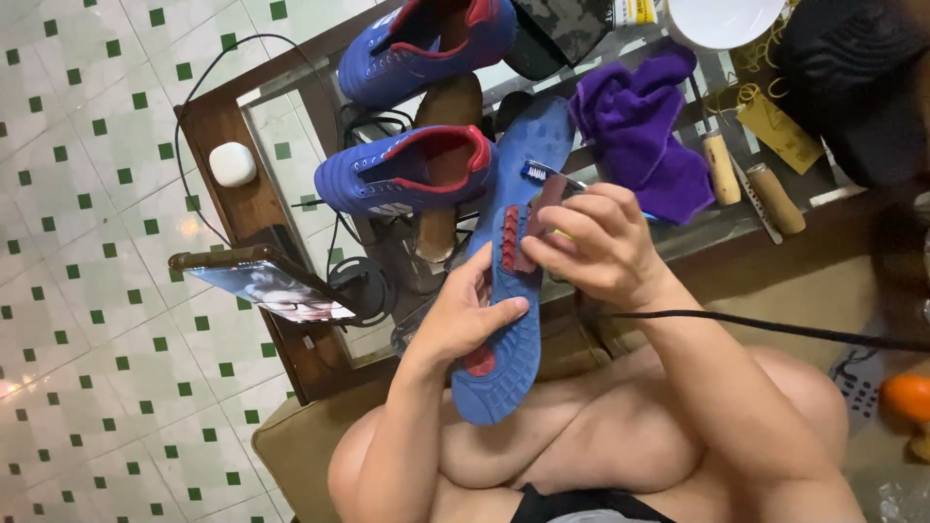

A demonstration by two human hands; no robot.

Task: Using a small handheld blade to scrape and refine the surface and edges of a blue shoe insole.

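**Brush on blue insole**

L hand (465, 315) grip clamped on blue insole (509, 291), held over lap. R hand (591, 242) grip closed round small brush (542, 177), bristles at insole top. Behind: two blue shoes (402, 169) on glass counter (291, 107), purple cloth (644, 126) near.

Beyond your hands stands a glass-topped table with a dark wooden frame (208, 126). On it lie two blue-and-red sports shoes (402, 169), a crumpled purple cloth (644, 131), a small white rounded case (232, 163), two wooden-handled tools (775, 197) and a propped phone (271, 286).
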